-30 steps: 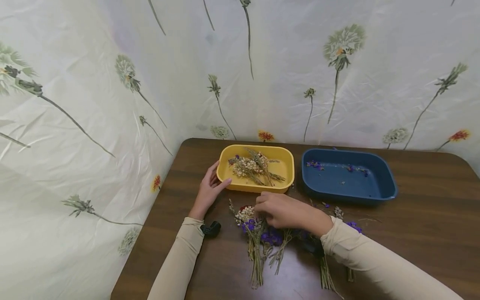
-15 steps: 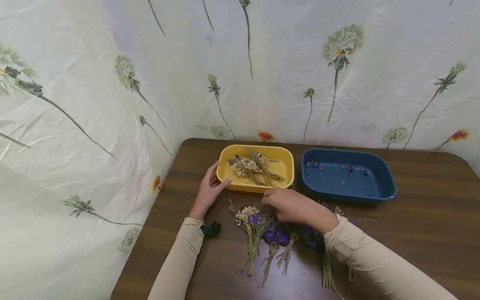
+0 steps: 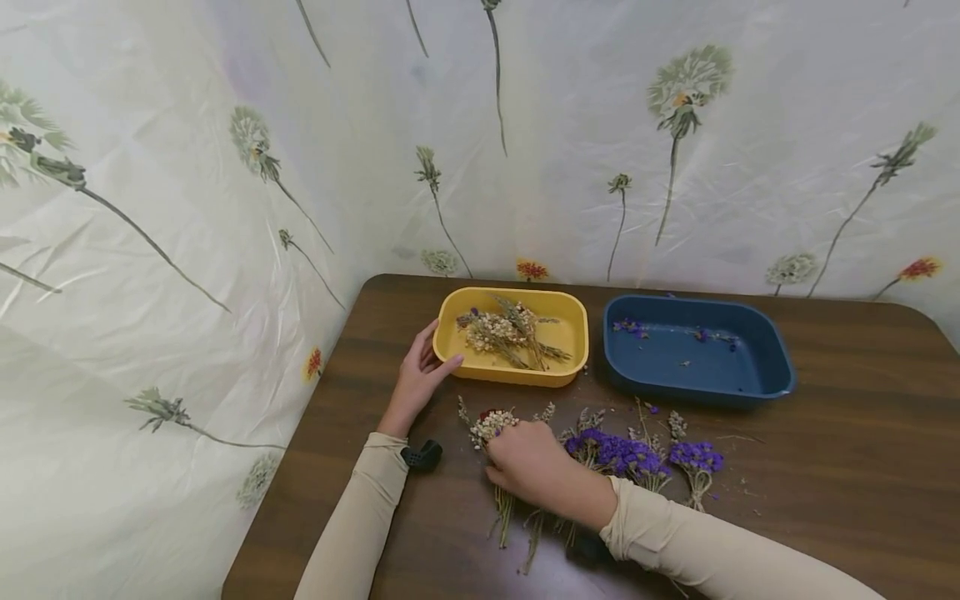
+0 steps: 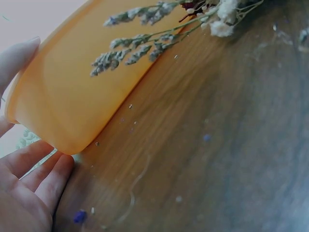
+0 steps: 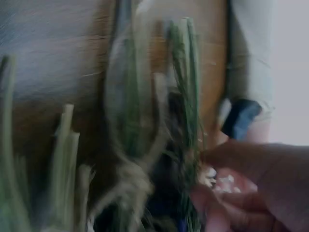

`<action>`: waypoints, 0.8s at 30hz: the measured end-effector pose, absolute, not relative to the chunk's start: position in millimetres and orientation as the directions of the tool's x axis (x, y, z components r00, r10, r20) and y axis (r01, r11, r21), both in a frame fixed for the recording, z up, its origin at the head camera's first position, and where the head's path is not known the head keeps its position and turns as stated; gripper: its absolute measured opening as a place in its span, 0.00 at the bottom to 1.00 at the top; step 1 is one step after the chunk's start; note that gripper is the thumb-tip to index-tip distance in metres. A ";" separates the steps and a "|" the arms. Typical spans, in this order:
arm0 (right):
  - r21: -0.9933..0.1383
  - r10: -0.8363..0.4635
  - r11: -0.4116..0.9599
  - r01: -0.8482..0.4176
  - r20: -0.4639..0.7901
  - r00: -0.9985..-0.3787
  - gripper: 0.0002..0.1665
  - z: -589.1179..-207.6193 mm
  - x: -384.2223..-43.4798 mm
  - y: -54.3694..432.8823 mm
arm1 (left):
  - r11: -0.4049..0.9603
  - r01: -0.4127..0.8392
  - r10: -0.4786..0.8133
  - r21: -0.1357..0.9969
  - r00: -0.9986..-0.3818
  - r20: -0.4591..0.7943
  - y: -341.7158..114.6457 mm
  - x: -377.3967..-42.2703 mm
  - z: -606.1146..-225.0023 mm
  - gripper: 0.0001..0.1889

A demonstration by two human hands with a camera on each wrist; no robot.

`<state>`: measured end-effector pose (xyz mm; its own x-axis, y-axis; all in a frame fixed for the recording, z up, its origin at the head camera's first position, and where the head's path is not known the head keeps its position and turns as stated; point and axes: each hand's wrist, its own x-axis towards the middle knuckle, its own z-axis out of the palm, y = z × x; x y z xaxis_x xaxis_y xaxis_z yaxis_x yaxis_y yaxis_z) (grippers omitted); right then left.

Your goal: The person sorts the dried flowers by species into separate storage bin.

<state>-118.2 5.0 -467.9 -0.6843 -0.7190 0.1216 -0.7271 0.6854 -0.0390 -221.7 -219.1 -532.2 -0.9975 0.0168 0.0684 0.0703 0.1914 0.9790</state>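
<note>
My left hand (image 3: 420,379) holds the front left corner of a yellow plastic tub (image 3: 517,377), thumb at the rim and fingers along the outside. Dried flower bunches (image 3: 498,333) lie in that tub. In front of it, my right hand (image 3: 536,467) is over the leftmost bunch on the table, one with small white flowers (image 3: 489,427). The right wrist view, blurred, has the thumb and fingers pinching a bunch of green stems (image 5: 188,72); a neighbouring bunch is tied with twine (image 5: 130,181). The palm hides part of the flowers.
A blue tub (image 3: 660,371) with a few purple bits stands right of the yellow one. Several purple-flowered bunches (image 3: 622,454) lie right of my right hand, another purple bunch (image 3: 696,457) farther right. Crumbs dot the wooden table (image 3: 847,433). A flowered sheet (image 3: 570,125) hangs behind.
My right hand has moved left and nearer to me, down onto the white-flowered bunch, uncovering the purple bunches. Bunches beneath it shifted and spread earlier. The left hand and both tubs stay put.
</note>
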 end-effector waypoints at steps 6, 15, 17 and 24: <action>-0.103 -0.592 0.799 -0.592 0.034 -0.805 0.32 -475.7 -118.5 0.0 | 0.186 0.069 0.023 0.980 -0.998 0.066 -219.4 -220.8 -530.7 0.41; -0.554 -0.541 0.744 -0.374 -0.169 -0.824 0.22 -478.0 -133.3 12.5 | 0.183 0.068 0.022 0.981 -0.998 0.065 -219.8 -220.8 -531.0 0.40; -0.648 -0.559 0.693 -0.316 -0.206 -0.803 0.18 -477.8 -136.3 16.2 | 0.184 0.068 0.022 0.981 -0.998 0.065 -219.9 -220.7 -531.1 0.41; -0.818 -0.615 0.560 -0.133 -0.303 -0.728 0.14 -477.5 -145.1 28.1 | 0.174 0.061 0.026 0.983 -0.998 0.057 -219.6 -220.4 -530.1 0.41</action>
